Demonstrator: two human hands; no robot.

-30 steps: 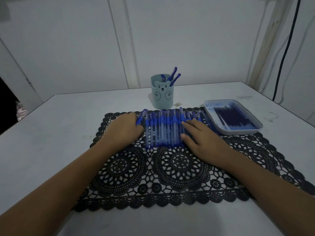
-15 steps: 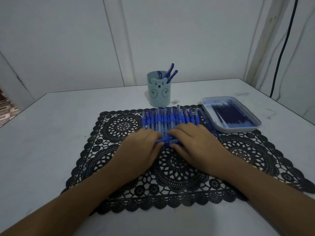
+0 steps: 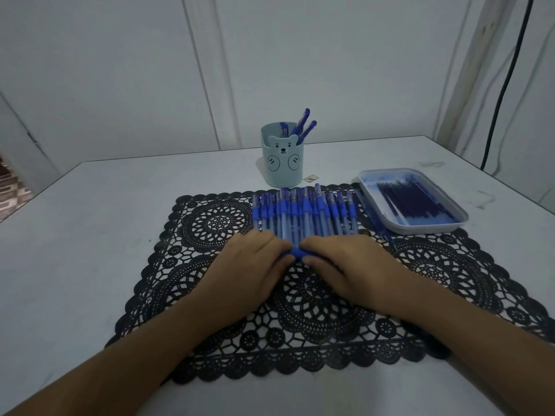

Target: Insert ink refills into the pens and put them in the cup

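A blue pen [image 3: 298, 253] lies crosswise between my hands, just in front of the row of blue pens [image 3: 303, 213] on the black lace mat [image 3: 210, 223]. My left hand [image 3: 255, 265] grips its left part and my right hand [image 3: 339, 265] grips its right part; only a short blue piece shows between the fingers. Behind the row stands the pale blue bear cup [image 3: 282, 163] with three pens in it. A grey tray [image 3: 420, 228] at the right holds several dark ink refills [image 3: 410, 202].
The mat lies on a white table [image 3: 90, 235] that meets white walls at the back. A small scrap [image 3: 310, 177] lies beside the cup. A black cable [image 3: 504, 85] hangs down the wall at the right. Loose refills [image 3: 375, 223] lie beside the tray.
My left hand took a pen from the left end of the row and brought it toward me. My right hand came off the row and joined it on that pen.
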